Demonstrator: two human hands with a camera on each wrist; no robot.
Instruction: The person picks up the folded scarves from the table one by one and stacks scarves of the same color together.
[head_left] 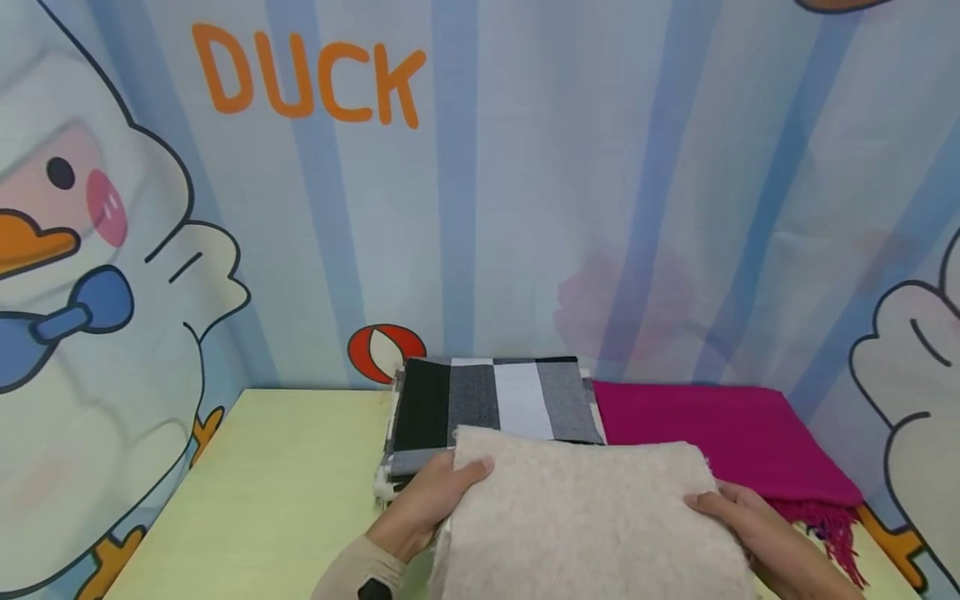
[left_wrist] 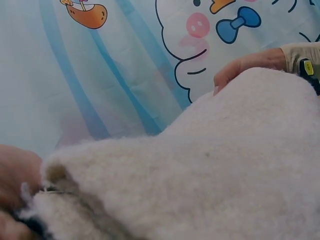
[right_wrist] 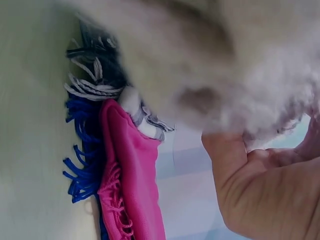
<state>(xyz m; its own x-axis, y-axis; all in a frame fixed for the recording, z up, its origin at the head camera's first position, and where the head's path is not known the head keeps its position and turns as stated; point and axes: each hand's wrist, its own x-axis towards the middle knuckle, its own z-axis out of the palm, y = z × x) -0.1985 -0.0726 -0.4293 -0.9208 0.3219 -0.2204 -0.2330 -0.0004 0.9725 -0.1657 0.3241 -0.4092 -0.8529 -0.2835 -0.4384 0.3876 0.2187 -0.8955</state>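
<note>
A folded, fuzzy cream scarf [head_left: 592, 508] is held up between both hands at the front of the table. My left hand [head_left: 431, 500] grips its left edge, thumb on top. On the opposite edge, my right hand [head_left: 757, 525] pinches the layers, thumb on the upper face. The left wrist view shows the scarf's [left_wrist: 200, 165] thick folded layers, with the left hand [left_wrist: 17, 175] blurred at the edge. From the right wrist, the right hand [right_wrist: 270, 190] is seen at the scarf's [right_wrist: 270, 65] fluffy side; some fingers are hidden.
Behind the cream scarf lies a folded black, grey and white checked scarf [head_left: 472, 400] on a stack. Right of it is a folded magenta scarf [head_left: 697, 417] with fringe, above blue fringe [right_wrist: 82, 170]. A pale yellow table [head_left: 247, 492] meets a duck-print curtain [head_left: 525, 192].
</note>
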